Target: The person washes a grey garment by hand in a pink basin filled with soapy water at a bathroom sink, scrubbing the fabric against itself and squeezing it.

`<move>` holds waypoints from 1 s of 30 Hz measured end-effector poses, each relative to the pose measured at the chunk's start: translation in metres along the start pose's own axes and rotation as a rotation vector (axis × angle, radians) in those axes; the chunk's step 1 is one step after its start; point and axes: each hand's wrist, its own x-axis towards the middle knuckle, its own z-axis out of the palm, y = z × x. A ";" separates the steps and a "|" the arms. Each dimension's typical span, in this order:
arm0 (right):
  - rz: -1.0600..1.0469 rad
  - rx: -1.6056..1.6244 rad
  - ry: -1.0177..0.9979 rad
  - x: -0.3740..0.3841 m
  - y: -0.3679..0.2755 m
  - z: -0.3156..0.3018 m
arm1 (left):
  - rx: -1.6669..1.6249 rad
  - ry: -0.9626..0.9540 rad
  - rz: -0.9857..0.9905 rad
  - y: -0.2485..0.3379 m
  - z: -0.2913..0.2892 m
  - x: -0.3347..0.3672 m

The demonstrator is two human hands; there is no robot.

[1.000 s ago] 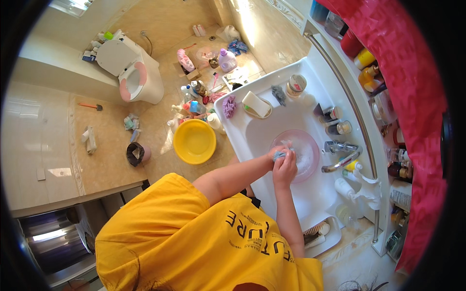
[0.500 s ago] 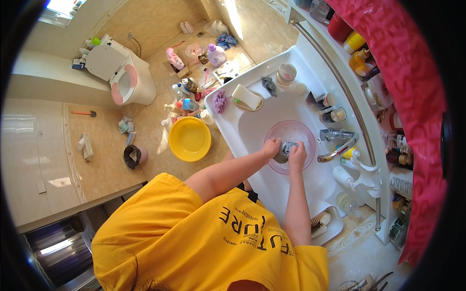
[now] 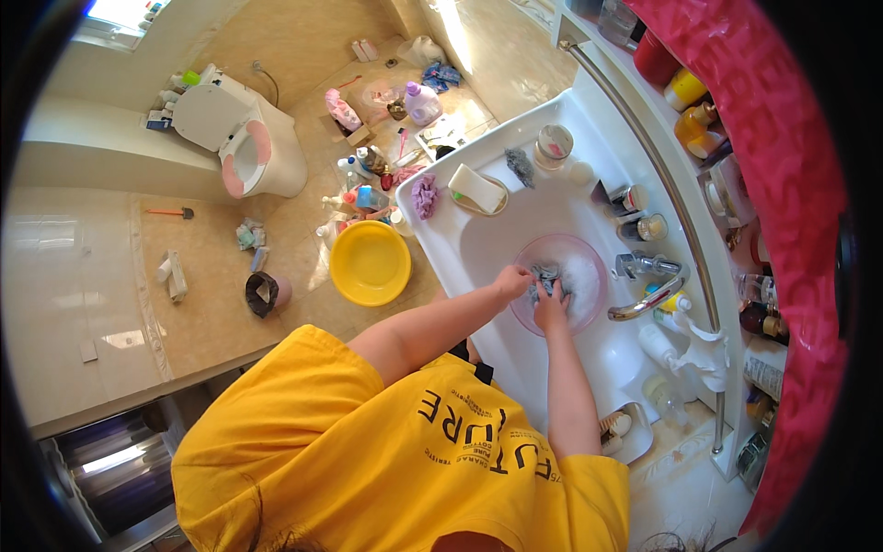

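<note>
Crumpled grey-blue cloth: spread more loosely than half a second ago, it lies in suds, apparently secured mainly by one pinch.
Right hand: fingers, curled around the bunched fabric a moment earlier, now fan open across it.
Left hand: thumb and fingers close on the cloth's near-left edge.
Translucent pink round basin: holds foamy water, inside a glossy white sink.
Oval soap dish: carries a white rectangular block.
Yellow round plastic basin: stands on the floor.
Small pinkish bin: black-lined, something pale inside.
</note>
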 end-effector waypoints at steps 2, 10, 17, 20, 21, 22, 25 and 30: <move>0.009 0.090 -0.120 0.001 -0.002 -0.002 | -0.067 -0.026 -0.041 0.001 -0.007 -0.004; -0.025 0.486 0.283 0.019 0.025 -0.002 | -0.129 -0.016 -0.085 0.007 0.001 -0.005; -0.243 0.574 0.503 -0.052 -0.044 -0.113 | -0.413 -0.117 -0.309 0.045 -0.001 -0.033; -0.357 0.608 0.587 -0.075 -0.069 -0.133 | -0.661 -0.362 -0.176 0.023 -0.002 -0.005; -0.365 0.591 0.609 -0.079 -0.076 -0.135 | -0.626 -0.366 -0.183 0.021 0.000 -0.005; -0.363 0.571 0.634 -0.084 -0.080 -0.136 | -0.586 -0.380 -0.194 0.034 0.002 -0.022; -0.339 0.549 0.695 -0.089 -0.093 -0.138 | -0.641 -0.611 -0.193 0.041 -0.005 -0.035; -0.274 0.452 0.785 -0.083 -0.098 -0.138 | -0.749 -0.640 -0.245 0.034 0.005 -0.024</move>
